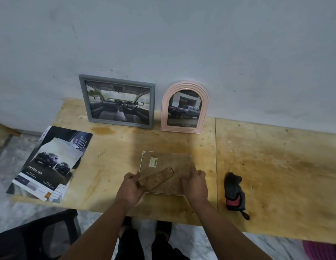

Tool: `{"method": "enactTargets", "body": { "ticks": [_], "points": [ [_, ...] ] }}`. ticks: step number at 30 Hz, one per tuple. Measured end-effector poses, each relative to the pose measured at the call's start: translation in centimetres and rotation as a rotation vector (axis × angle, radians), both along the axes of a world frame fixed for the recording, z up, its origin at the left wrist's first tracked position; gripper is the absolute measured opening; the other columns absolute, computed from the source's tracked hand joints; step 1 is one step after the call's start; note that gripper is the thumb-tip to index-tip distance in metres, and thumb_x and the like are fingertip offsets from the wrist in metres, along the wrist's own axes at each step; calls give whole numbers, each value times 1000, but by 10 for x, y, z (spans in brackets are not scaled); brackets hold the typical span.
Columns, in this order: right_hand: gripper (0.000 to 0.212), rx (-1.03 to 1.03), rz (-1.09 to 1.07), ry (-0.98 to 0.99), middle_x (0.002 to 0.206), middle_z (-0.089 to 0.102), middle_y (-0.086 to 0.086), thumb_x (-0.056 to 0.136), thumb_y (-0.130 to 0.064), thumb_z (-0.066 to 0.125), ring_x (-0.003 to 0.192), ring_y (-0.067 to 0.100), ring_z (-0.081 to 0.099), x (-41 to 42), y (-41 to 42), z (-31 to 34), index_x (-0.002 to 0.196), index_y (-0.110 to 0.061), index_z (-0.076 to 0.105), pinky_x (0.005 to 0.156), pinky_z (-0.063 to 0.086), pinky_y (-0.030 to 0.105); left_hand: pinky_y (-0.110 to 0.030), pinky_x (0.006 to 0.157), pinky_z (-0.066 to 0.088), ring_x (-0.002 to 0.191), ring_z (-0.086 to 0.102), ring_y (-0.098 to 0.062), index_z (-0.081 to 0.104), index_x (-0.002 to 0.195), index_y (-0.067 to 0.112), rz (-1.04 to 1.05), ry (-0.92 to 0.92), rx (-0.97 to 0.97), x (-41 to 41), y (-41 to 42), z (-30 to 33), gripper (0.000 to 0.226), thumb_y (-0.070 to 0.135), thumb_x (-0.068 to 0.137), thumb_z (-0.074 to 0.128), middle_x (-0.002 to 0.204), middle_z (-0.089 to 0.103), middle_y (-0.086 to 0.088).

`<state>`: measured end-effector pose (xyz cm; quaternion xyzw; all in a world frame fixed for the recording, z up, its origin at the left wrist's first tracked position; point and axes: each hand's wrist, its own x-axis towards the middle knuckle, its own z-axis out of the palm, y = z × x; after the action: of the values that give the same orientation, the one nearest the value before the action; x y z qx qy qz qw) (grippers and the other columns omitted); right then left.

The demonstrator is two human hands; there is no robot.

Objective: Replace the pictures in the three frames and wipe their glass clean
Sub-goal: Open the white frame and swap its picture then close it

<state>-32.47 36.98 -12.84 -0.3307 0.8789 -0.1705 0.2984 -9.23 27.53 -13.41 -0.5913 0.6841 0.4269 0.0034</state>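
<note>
A third frame (163, 162) lies face down on the plywood table (266, 166), just in front of you and near the table's front edge, its brown backing board upward and a small label on that board. Your left hand (130, 186) curls its fingers around the lower end of the frame's fold-out stand (155, 178), which rises at a slant across the back. Your right hand (195, 184) grips the frame's near right corner, fingers curled over the edge.

At the far edge of the table, two frames stand upright against the wall (182, 44): a grey rectangular frame (117, 102) with a picture of a car interior, and just to its right, with a narrow gap between them, a pink arched frame (184, 107) with a picture of a pickup truck.

Car brochures (50, 164) lie at the table's left end, with their left side overhanging that edge. A dark cloth with a red patch (233, 192) lies to the right of your right hand, apart from the frame, just right of a seam in the plywood. Beyond the cloth, the right half of the table shows bare, stained wood. A broad strip of bare wood also separates the face-down frame from the two standing frames.
</note>
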Motion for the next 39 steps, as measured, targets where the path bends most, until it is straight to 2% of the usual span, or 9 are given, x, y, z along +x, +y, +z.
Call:
{"method": "enactTargets", "body": {
  "ticks": [9, 14, 16, 18, 20, 23, 27, 31, 39],
  "points": [
    [83, 174, 146, 119, 133, 37, 9, 97, -59, 52, 111, 28, 54, -2, 1, -6, 160, -29, 7, 81, 57, 41, -30, 92, 51, 113, 62, -24, 50, 151, 24, 7, -63, 28, -5, 2, 10, 61, 27, 93, 68, 132, 42, -3],
    [88, 192, 210, 140, 132, 37, 8, 97, -59, 52, 110, 26, 55, -5, -6, -3, 159, -32, -4, 81, 58, 43, -42, 83, 58, 117, 56, -26, 42, 150, 25, -123, -188, -63, -6, 5, 17, 69, 48, 88, 63, 133, 40, -1],
    [90, 199, 281, 156, 128, 37, 8, 97, -56, 54, 101, 24, 57, -10, -8, -3, 156, -42, -13, 78, 58, 41, -43, 92, 54, 135, 42, -29, 21, 160, 27, -222, -262, -133, -8, 3, 19, 90, 51, 88, 68, 153, 29, -4],
    [92, 255, 348, 162, 126, 38, 8, 98, -53, 55, 96, 23, 57, -17, -12, -2, 155, -45, -17, 79, 58, 41, -46, 109, 45, 148, 24, -33, 5, 164, 28, -368, -322, -186, -14, -4, 24, 104, 51, 87, 71, 168, 3, -7],
    [88, 292, 391, 159, 127, 41, 8, 99, -55, 51, 97, 25, 59, -22, -18, -1, 156, -44, -15, 78, 58, 41, -51, 121, 30, 156, 2, -35, -1, 164, 29, -512, -340, -160, -20, -15, 26, 106, 50, 88, 70, 170, -22, -3],
    [85, 305, 422, 126, 131, 44, 9, 99, -56, 50, 101, 27, 63, -26, -23, 1, 159, -40, -8, 74, 56, 37, -53, 128, 12, 157, -20, -35, -12, 163, 23, -701, -407, -101, -27, -30, 21, 111, 55, 90, 65, 163, -42, -3],
    [97, 319, 487, -33, 141, 42, 13, 93, -44, 67, 101, 26, 64, -46, -28, 7, 162, -35, -1, 87, 52, 34, -54, 127, 7, 157, -20, -31, -16, 163, 21, -795, -399, -13, -23, -45, 17, 111, 53, 92, 63, 163, -40, -3],
    [119, 354, 555, -115, 133, 46, 7, 78, -35, 85, 111, 24, 60, -62, -30, 15, 161, -39, -1, 97, 50, 35, -52, 127, 9, 158, -18, -29, -16, 162, 31, -873, -355, 14, -9, -65, 16, 104, 46, 95, 62, 159, -41, 7],
    [122, 356, 571, -69, 139, 45, 7, 79, -35, 85, 114, 28, 60, -58, -27, 14, 161, -41, -6, 91, 53, 36, -50, 127, 11, 153, -24, -21, -19, 160, 35, -936, -385, -28, -1, -70, 9, 103, 46, 97, 61, 159, -42, 9]
  ]
}}
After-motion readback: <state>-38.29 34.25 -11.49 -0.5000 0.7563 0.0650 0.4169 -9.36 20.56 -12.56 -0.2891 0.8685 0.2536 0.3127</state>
